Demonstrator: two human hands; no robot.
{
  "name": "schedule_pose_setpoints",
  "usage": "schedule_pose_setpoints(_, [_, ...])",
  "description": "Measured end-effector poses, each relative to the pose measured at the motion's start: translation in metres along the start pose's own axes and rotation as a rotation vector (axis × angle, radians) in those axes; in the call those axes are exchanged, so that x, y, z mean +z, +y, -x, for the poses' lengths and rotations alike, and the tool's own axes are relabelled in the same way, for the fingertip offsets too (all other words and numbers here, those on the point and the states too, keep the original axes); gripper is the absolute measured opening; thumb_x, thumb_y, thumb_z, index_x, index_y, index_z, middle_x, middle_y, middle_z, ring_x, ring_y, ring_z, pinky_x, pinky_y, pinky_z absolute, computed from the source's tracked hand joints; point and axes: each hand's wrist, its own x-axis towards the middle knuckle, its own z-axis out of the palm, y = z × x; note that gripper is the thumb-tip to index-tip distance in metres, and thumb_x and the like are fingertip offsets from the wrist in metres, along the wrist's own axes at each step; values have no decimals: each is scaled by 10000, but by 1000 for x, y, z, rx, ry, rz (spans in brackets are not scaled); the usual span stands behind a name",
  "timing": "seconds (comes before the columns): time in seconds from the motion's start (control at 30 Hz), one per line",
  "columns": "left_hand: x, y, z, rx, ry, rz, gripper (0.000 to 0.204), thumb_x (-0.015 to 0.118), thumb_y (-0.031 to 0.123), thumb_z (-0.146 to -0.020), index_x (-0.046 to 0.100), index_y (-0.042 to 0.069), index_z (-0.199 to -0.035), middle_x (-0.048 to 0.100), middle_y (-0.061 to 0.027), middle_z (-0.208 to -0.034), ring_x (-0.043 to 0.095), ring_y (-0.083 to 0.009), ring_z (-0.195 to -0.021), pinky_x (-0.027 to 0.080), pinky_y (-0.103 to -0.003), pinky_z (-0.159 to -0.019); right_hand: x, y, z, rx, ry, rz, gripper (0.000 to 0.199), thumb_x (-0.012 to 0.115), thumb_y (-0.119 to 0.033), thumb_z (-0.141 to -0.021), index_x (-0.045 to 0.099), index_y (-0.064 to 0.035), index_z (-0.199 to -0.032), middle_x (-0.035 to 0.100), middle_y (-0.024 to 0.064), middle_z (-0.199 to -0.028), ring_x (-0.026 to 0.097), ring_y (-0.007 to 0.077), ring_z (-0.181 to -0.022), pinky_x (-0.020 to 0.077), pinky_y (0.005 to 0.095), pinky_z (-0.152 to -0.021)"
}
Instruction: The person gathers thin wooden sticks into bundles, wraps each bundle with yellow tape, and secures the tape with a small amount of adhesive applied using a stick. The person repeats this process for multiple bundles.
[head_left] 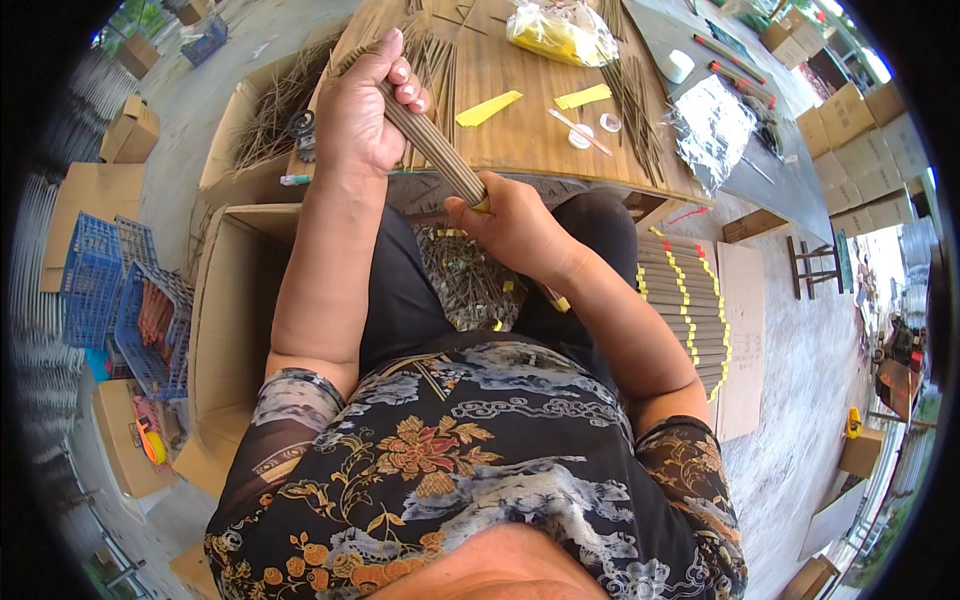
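Note:
A bundle of thin brown sticks (432,137), which look like incense sticks, slants across in front of me over the table's near edge. My left hand (370,108) is closed around its upper end, fingertips curled over the far side. Lower down, my right hand (520,228) wraps the bundle, its thumb lying along it. Yellow shows beside that thumb, and a yellow-banded end (558,302) comes out below the hand. Yellow paper strips (488,108) lie on the wooden table (520,150) beyond my hands, near a small white pot (580,137) with a flat stick across it.
Loose sticks (634,110) and a clear bag with yellow contents (562,35) are on the table. Finished-looking bundles with yellow bands (685,310) lie stacked at my right. An open cardboard box (240,310) stands at my left, near blue crates (150,330).

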Motion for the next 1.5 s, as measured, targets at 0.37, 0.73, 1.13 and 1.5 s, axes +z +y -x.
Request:
schedule_pose_setpoints(0.37, [-11, 11, -1, -13, -96, 46, 176, 554, 195, -856, 494, 47, -782, 411, 32, -514, 365, -63, -424, 319, -207, -406, -6, -15, 6, 289, -343, -388, 240, 552, -208, -835, 492, 3, -736, 506, 112, -528, 525, 214, -471, 418, 321, -456])
schedule_pose_setpoints(0.73, [-2, 7, 7, 103, 20, -36, 150, 591, 165, -823, 515, 41, -785, 374, 47, -494, 326, -56, -387, 283, -206, -372, -15, -11, -2, 397, -502, -339, 349, 602, -303, -814, 511, 28, -878, 547, 104, -647, 548, 196, -601, 451, 326, -585])
schedule_pose_setpoints(1.13, [12, 0, 17, 60, -186, -92, 133, 568, 161, -838, 547, 31, -822, 395, 45, -507, 358, -60, -394, 318, -215, -372, -2, -25, -27, 229, -373, -696, 269, 620, -203, -785, 509, 42, -767, 512, 98, -565, 529, 183, -522, 448, 332, -526])
schedule_pose_setpoints(1.5, [2, 34, 17, 260, -225, 102, 686, 420, 519, -845, 316, -55, -1207, 436, -285, -1178, 451, -385, -1090, 372, -461, -942, 2, -36, -22, 82, -33, -191, 203, 567, -171, -819, 513, 24, -822, 501, 40, -583, 454, 71, -572, 415, 279, -516])
